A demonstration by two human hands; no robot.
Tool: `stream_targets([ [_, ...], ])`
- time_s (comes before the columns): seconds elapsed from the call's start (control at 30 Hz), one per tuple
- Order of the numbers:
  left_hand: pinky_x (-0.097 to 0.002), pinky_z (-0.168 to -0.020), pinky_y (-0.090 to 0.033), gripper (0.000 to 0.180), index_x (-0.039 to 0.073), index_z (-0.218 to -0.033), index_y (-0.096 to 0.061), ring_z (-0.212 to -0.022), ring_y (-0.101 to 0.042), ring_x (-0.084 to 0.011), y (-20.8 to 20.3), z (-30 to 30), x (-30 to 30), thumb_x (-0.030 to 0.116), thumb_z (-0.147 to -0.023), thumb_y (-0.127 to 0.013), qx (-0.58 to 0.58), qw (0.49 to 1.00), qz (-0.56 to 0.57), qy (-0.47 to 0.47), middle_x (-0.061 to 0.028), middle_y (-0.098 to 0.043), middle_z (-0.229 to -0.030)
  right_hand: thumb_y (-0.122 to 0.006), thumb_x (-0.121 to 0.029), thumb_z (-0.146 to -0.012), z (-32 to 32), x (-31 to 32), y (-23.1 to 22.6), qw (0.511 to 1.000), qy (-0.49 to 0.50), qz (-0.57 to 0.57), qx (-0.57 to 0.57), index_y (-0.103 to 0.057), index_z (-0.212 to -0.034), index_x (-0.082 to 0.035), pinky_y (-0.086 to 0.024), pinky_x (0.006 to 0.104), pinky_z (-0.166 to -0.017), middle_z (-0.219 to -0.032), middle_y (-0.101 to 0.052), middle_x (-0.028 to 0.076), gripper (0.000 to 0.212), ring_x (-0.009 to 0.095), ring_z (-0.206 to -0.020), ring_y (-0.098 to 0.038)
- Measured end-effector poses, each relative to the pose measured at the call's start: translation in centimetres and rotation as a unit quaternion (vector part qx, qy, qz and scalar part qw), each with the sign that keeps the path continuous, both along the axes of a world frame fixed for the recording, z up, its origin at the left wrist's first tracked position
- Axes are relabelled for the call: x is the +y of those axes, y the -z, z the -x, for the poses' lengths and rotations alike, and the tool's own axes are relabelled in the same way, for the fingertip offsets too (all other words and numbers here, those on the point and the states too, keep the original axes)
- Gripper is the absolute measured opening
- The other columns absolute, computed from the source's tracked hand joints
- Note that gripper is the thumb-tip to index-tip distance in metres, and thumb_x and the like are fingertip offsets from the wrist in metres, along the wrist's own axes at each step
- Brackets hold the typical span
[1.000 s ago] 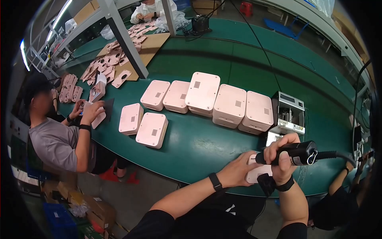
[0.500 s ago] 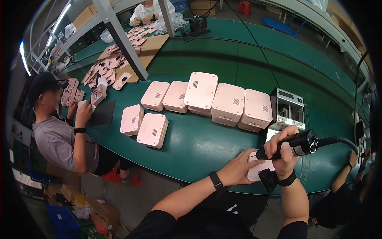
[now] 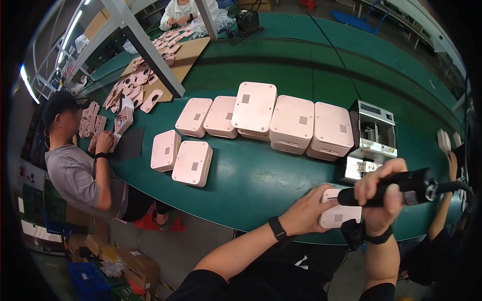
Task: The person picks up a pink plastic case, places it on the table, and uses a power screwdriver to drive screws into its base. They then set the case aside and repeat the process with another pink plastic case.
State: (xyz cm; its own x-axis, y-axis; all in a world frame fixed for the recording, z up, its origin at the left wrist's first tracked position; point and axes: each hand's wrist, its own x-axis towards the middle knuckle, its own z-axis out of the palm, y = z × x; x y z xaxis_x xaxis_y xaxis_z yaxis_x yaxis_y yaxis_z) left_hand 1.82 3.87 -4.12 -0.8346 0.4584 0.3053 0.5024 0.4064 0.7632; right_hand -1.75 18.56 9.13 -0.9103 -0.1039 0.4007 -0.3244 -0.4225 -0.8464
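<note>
At the table's near edge, a pale pink plastic box [image 3: 337, 219] with a small vent grille lies under my hands. My left hand [image 3: 306, 213] grips it by its left side, thumb along the top. Wrapped around a black corded electric screwdriver [image 3: 414, 186], my right hand [image 3: 381, 203] holds the tool tilted low over the box. Its thin bit points left to the box's upper left part; I cannot tell whether it touches a screw. The tool and my right hand hide the box's right part.
A metal screw feeder [image 3: 372, 131] stands beyond my right hand. Pink boxes [image 3: 291, 118], some stacked, form a row at mid-table, with two more [image 3: 193, 163] nearer left. A co-worker [image 3: 75, 160] handles a pink part at left; pink panels [image 3: 133, 85] lie on cardboard [image 3: 193, 55].
The view has shifted slightly. My right hand and the screwdriver have moved right and the tool lies flatter; the box sits a little further right with my left hand still on it.
</note>
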Motion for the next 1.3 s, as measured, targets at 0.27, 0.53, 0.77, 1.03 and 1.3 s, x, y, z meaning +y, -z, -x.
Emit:
stream_targets([
  [0.27, -0.0436, -0.092, -0.054, 0.075, 0.016, -0.129, -0.059, -0.124, -0.051, -0.0383, -0.8, 0.4, 0.1, 0.017, -0.060, -0.087, 0.006, 1.000, -0.020, 0.005, -0.0164, -0.042, -0.137, -0.064, -0.041, -0.090, -0.2, 2.4, -0.3, 0.999, 0.038, 0.014, 0.014, -0.039, -0.103, -0.006, -0.044, 0.0276, -0.051, -0.066, -0.050, 0.005, 0.045, 0.014, -0.049, -0.048],
  [0.53, -0.0434, -0.092, -0.054, 0.077, 0.017, -0.129, -0.059, -0.123, -0.052, -0.0379, -0.9, 0.3, 0.0, 0.017, -0.058, -0.088, -0.003, 1.000, -0.018, 0.004, -0.0161, -0.043, -0.136, -0.067, -0.041, -0.089, -0.2, 2.4, 0.1, 0.999, 0.032, 0.019, 0.005, -0.038, -0.104, -0.006, -0.047, 0.0283, -0.053, -0.067, -0.052, 0.006, 0.047, 0.014, -0.050, -0.051],
  [0.77, -0.0431, -0.092, -0.054, 0.075, 0.017, -0.128, -0.059, -0.124, -0.052, -0.0368, -0.7, 0.3, 0.0, 0.018, -0.058, -0.088, 0.005, 1.000, -0.019, -0.001, -0.0156, -0.043, -0.136, -0.056, -0.042, -0.094, 0.0, 1.8, 0.5, 0.997, 0.056, -0.005, 0.049, -0.038, -0.102, -0.007, -0.042, 0.0258, -0.048, -0.065, -0.048, 0.003, 0.040, 0.011, -0.046, -0.045],
  [1.03, -0.0427, -0.094, -0.054, 0.077, 0.018, -0.131, -0.058, -0.124, -0.052, -0.0368, -1.1, 0.1, 0.5, 0.019, -0.060, -0.088, -0.002, 1.000, -0.011, 0.007, -0.0152, -0.043, -0.136, -0.058, -0.042, -0.093, -0.6, 2.5, 0.1, 0.998, 0.050, -0.012, 0.048, -0.038, -0.103, -0.007, -0.043, 0.0259, -0.050, -0.066, -0.048, 0.003, 0.042, 0.011, -0.048, -0.047],
  [1.3, -0.0403, -0.099, -0.050, 0.078, 0.021, -0.136, -0.058, -0.121, -0.053, -0.0357, -1.2, 1.0, -1.9, 0.021, -0.063, -0.087, -0.011, 1.000, 0.009, 0.023, -0.0161, -0.045, -0.136, -0.059, -0.045, -0.094, 0.5, 6.2, -2.7, 0.991, 0.095, -0.073, 0.063, -0.044, -0.110, -0.005, -0.045, 0.0316, -0.063, -0.074, -0.051, 0.005, 0.045, 0.015, -0.059, -0.051],
])
